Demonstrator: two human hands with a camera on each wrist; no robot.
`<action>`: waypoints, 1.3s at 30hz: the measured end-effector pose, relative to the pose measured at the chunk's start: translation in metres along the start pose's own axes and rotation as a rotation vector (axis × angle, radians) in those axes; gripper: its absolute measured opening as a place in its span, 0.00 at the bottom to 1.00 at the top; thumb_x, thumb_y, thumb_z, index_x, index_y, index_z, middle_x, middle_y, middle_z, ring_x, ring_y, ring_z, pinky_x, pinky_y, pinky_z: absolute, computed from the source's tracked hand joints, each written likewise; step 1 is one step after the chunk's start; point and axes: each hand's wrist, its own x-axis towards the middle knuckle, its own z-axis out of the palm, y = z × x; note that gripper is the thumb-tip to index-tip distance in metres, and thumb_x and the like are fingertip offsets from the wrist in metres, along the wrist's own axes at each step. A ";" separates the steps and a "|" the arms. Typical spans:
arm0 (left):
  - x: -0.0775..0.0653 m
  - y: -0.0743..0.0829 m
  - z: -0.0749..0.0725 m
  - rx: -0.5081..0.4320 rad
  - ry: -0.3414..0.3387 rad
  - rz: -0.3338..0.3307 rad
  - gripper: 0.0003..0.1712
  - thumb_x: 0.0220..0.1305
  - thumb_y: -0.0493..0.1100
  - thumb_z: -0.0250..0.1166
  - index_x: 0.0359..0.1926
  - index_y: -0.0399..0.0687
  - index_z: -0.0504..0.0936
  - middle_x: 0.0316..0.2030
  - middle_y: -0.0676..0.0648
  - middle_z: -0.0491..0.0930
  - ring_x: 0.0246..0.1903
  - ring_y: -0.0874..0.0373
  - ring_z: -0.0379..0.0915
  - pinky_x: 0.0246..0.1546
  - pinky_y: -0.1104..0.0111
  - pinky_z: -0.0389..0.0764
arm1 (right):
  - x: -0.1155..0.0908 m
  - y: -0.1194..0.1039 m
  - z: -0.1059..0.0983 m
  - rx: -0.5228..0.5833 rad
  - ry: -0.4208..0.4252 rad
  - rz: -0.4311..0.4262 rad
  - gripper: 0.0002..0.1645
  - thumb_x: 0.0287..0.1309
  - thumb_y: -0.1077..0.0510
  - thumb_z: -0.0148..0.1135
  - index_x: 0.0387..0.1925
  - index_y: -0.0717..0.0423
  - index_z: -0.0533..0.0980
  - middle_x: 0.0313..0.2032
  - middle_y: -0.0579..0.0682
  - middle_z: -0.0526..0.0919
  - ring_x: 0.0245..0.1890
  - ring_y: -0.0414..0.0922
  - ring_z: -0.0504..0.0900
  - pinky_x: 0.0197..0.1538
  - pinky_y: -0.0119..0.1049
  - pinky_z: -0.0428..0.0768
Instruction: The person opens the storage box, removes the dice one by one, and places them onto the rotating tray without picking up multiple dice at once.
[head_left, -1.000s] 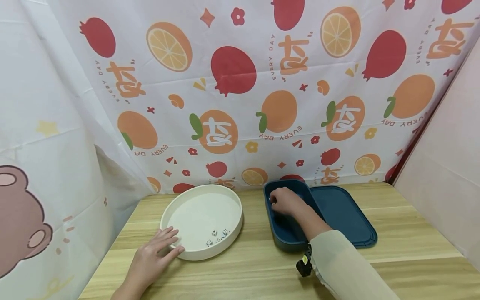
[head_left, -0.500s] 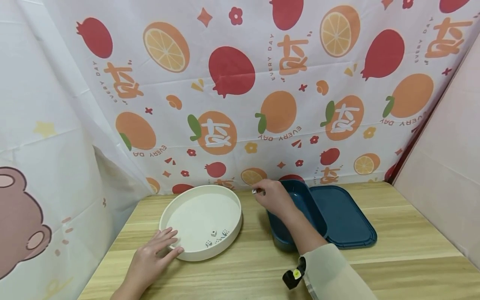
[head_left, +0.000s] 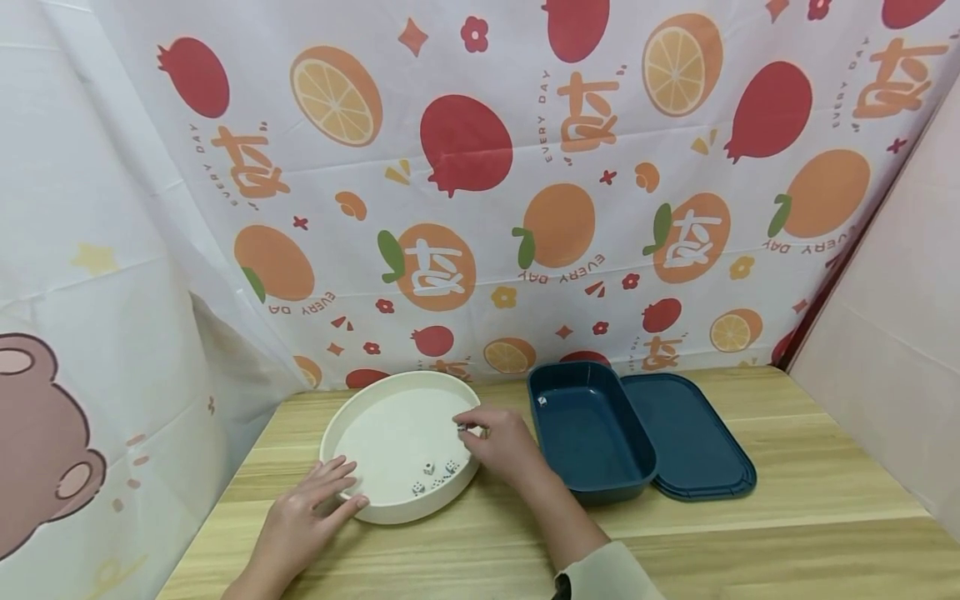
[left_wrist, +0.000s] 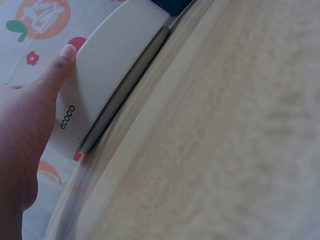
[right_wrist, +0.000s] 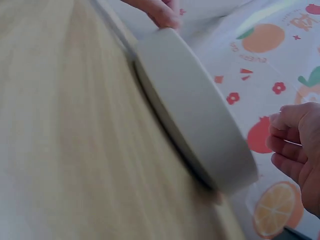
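My left hand (head_left: 303, 512) rests on the near left rim of a round cream tray (head_left: 405, 417), its fingers fairly straight. Several small white dice (head_left: 429, 468) lie at the tray's near right side. Over the tray's right rim, my right hand (head_left: 501, 440) pinches a die (head_left: 461, 427) between thumb and fingertips. To its right stands a dark blue rectangular box (head_left: 592, 433) with one white die (head_left: 542, 401) at its far left corner. In the left wrist view, the thumb (left_wrist: 65, 55) touches the tray's outer wall.
A dark blue lid (head_left: 693, 433) lies flat on the wooden table (head_left: 480, 550), against the box's right side. Behind the table hangs a fruit-print cloth (head_left: 465, 250), and more cloth hangs at the left and right.
My right hand has come out of the blue box with a die and moved left to the tray's right rim. The left hand stays at the tray.
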 end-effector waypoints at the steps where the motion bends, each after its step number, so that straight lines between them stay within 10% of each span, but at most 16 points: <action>1: 0.000 0.000 0.000 0.001 0.001 0.003 0.20 0.40 0.48 0.81 0.37 0.49 0.90 0.47 0.47 0.87 0.62 0.67 0.70 0.65 0.93 0.52 | -0.002 0.001 0.003 0.010 -0.012 0.009 0.12 0.58 0.63 0.68 0.45 0.54 0.86 0.41 0.46 0.88 0.37 0.37 0.83 0.41 0.26 0.86; 7: 0.002 0.003 0.001 -0.020 0.011 0.028 0.20 0.39 0.46 0.82 0.37 0.46 0.90 0.47 0.43 0.87 0.62 0.89 0.51 0.66 0.93 0.52 | -0.011 0.004 0.015 0.031 -0.074 0.019 0.11 0.59 0.63 0.67 0.44 0.56 0.85 0.39 0.47 0.88 0.33 0.36 0.80 0.34 0.20 0.81; 39: 0.001 0.004 0.000 -0.009 0.004 0.011 0.21 0.38 0.46 0.82 0.37 0.45 0.90 0.47 0.43 0.87 0.62 0.88 0.49 0.66 0.93 0.50 | -0.021 0.013 0.034 -0.012 -0.031 -0.073 0.13 0.60 0.60 0.67 0.46 0.53 0.85 0.40 0.43 0.87 0.38 0.40 0.82 0.37 0.17 0.80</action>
